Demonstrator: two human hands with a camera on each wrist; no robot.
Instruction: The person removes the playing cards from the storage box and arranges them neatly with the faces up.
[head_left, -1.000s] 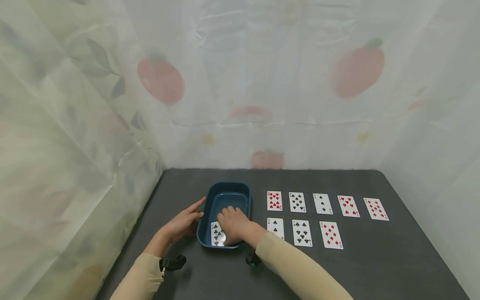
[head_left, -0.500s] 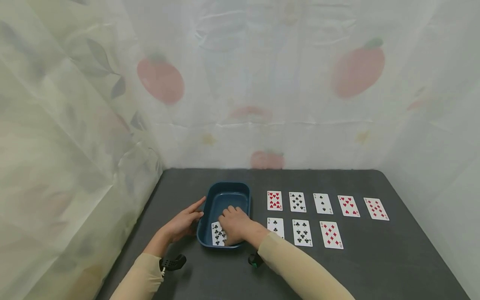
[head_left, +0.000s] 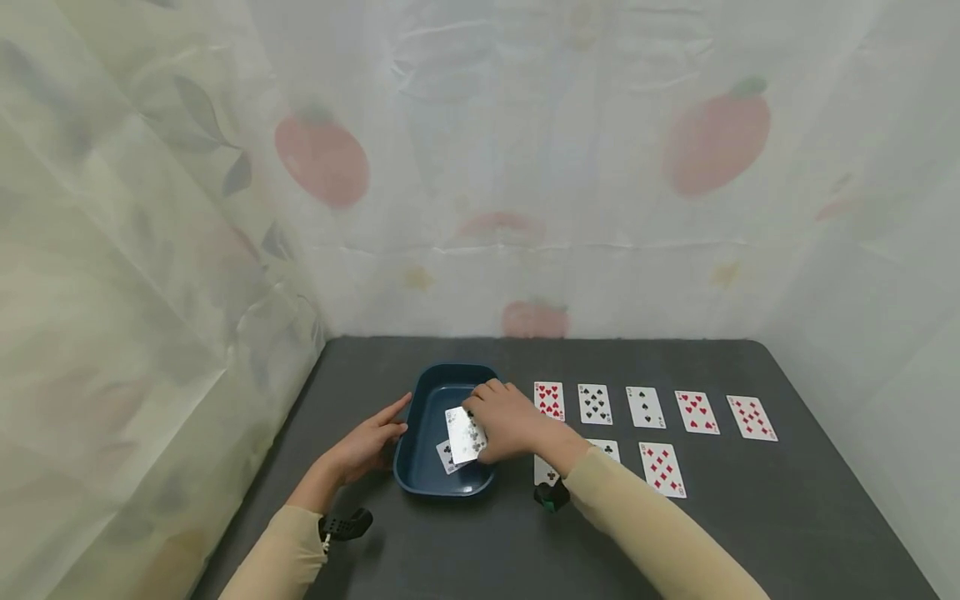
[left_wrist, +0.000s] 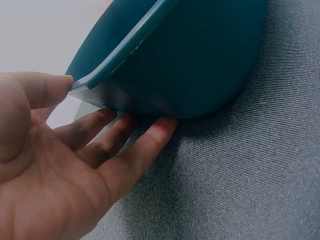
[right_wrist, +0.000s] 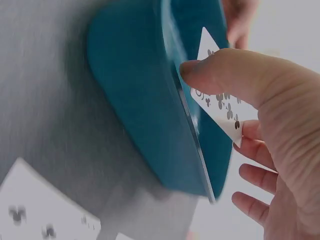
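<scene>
My right hand (head_left: pixel 512 421) pinches a playing card (head_left: pixel 463 433), a club, between thumb and fingers above the near part of a blue tray (head_left: pixel 431 417). In the right wrist view the held card (right_wrist: pixel 220 107) tilts just inside the tray's rim. Beneath it another playing card (head_left: pixel 446 455) lies in the tray, partly covered. At the tray's left side is my left hand (head_left: pixel 365 447). The left wrist view shows its thumb at the rim and its fairly straight fingers (left_wrist: pixel 142 155) against the outer wall.
Right of the tray, several face-up playing cards lie in two rows. The back row ends with a diamond card (head_left: pixel 752 417); the front row ends with another diamond card (head_left: pixel 662 470). A pale printed curtain (head_left: pixel 480 167) surrounds the dark table (head_left: pixel 750 517).
My right hand has risen and moved right and away from me, lifting a card off the tray's bottom. Another card now shows below it. My left hand stays at the tray's side.
</scene>
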